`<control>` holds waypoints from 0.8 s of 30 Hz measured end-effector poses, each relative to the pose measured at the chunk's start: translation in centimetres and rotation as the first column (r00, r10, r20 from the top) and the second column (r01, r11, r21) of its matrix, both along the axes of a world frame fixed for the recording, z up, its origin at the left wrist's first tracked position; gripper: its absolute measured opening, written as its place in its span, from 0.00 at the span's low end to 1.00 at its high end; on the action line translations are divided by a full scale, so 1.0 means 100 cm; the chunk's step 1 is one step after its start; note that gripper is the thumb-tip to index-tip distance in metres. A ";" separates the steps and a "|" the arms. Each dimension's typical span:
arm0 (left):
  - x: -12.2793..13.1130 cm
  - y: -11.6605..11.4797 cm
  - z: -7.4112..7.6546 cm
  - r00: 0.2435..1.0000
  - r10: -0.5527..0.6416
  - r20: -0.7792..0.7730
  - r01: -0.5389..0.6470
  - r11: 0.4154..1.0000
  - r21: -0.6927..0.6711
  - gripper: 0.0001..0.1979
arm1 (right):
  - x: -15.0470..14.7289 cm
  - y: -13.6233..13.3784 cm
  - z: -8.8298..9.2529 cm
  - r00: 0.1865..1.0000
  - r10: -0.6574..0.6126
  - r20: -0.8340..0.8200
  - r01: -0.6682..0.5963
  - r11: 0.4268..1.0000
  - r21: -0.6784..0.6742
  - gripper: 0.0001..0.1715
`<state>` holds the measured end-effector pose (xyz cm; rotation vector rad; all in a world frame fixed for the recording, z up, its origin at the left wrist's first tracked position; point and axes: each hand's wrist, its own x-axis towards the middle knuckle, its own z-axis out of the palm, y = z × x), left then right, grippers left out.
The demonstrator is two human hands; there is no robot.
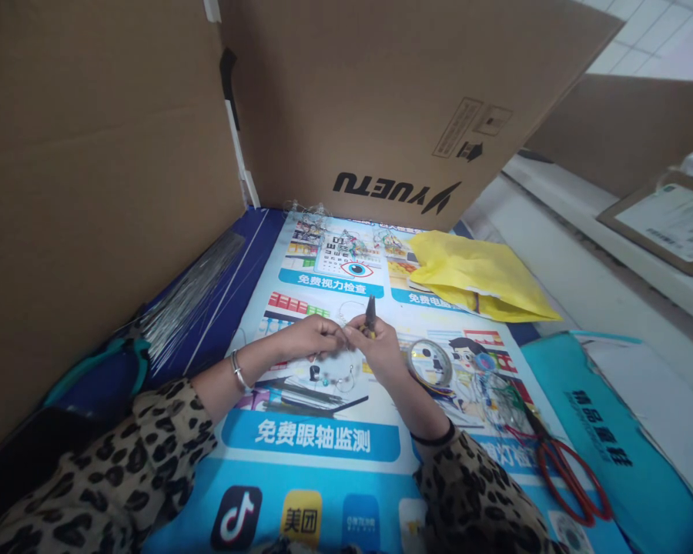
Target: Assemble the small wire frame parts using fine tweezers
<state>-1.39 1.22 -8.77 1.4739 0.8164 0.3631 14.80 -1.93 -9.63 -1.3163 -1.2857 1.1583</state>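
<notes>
My left hand (317,336) is closed in a pinch at the fingertips, on what seems to be a thin beaded wire. Below the fingers a loop of this beaded wire (325,381) shows, with small dark, teal and clear beads. My right hand (379,350) is wrapped round a pair of pliers (371,308), whose dark jaws point up and away. Its thumb and forefinger meet the left fingertips, and the exact grip on the wire is too small to make out. Several dark slim tools (306,398) lie on the printed sheet (323,463) just under the hands.
Red-handled scissors (571,473) and tangled wire (502,400) lie to the right, near a roll of tape (429,363). A yellow pouch (473,273) sits behind. Thin straight wires (193,296) are on the left. Cardboard walls (381,100) stand at the left and back.
</notes>
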 end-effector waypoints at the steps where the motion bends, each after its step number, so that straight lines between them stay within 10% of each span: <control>1: 0.000 0.000 0.000 1.000 0.002 0.002 -0.002 1.000 0.001 0.07 | -0.001 0.000 0.001 1.000 -0.010 0.013 0.010 1.000 0.005 0.11; 10: -0.004 0.004 -0.007 0.995 0.083 0.064 -0.084 0.996 0.021 0.08 | 0.013 0.002 -0.002 0.908 -0.024 0.417 -0.081 0.970 0.231 0.12; 19: -0.015 0.018 -0.011 0.968 0.251 0.010 -0.250 0.958 0.142 0.09 | 0.026 0.009 -0.009 0.290 -0.159 0.944 -0.356 0.897 0.261 0.09; 24: -0.015 0.019 -0.015 0.974 0.227 0.023 -0.228 0.960 0.163 0.08 | 0.024 0.005 -0.003 0.136 -0.223 0.965 -0.379 0.888 0.258 0.07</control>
